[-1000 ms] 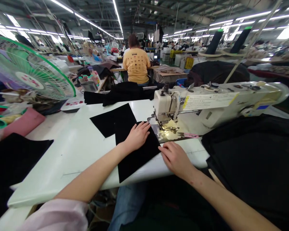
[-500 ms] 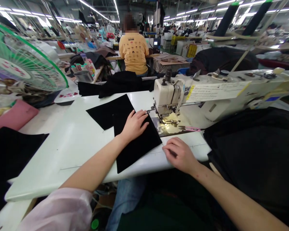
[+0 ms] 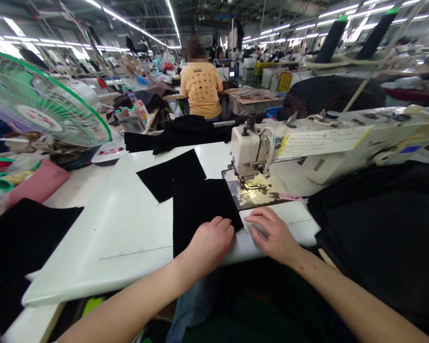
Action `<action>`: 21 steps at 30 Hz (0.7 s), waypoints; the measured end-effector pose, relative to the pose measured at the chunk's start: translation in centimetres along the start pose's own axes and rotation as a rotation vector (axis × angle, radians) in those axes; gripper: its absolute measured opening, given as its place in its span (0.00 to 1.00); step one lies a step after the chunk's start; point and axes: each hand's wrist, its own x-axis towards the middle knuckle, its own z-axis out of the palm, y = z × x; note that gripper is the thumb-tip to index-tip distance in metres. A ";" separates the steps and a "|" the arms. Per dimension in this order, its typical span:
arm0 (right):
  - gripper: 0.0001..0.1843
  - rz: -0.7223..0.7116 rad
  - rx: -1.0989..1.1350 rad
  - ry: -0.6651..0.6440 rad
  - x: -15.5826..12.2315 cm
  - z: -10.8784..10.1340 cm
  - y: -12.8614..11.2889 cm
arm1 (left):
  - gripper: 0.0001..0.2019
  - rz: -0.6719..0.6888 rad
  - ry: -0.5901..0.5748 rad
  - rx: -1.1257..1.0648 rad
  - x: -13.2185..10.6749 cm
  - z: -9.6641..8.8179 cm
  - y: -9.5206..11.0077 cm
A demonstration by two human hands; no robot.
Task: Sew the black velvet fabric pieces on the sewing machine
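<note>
Cloth (image 3: 202, 202) at the centre of the frame, a hand at its near edge

The black cloth lies flat on the white table (image 3: 128, 214), overlapping a second black piece (image 3: 173, 174) just up and left of it. The left hand (image 3: 212, 238), just below the frame's centre, rests on the cloth's near right part, its fingers curled under; whether they pinch the edge, I cannot tell. The right hand (image 3: 264, 231), right of centre, is half open, with a gap between thumb and forefinger, its fingertips just beside the cloth's right corner; whether it has hold of anything, I cannot tell. Above it stands a sewing machine (image 3: 248, 150), its lamp lit, with pink-handled snips (image 3: 289, 196) near its needle plate. Black material (image 3: 382, 233) fills the lower right. A fan (image 3: 46, 102) stands at upper left; a person in a yellow shirt (image 3: 202, 90) sits at upper centre.
</note>
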 end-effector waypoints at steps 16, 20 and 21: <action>0.20 0.510 0.723 -0.028 2.6 -0.8 -1.6 | 0.14 -0.660 0.367 -1.026 -1.9 -11.5 -8.8; 0.16 0.510 0.824 0.086 3.4 -1.4 -2.4 | 0.12 -0.723 0.371 -1.151 -1.8 -12.9 -8.8; 0.16 0.512 0.851 0.098 3.6 -1.8 -2.7 | 0.12 -0.736 0.373 -1.146 -1.8 -13.4 -8.7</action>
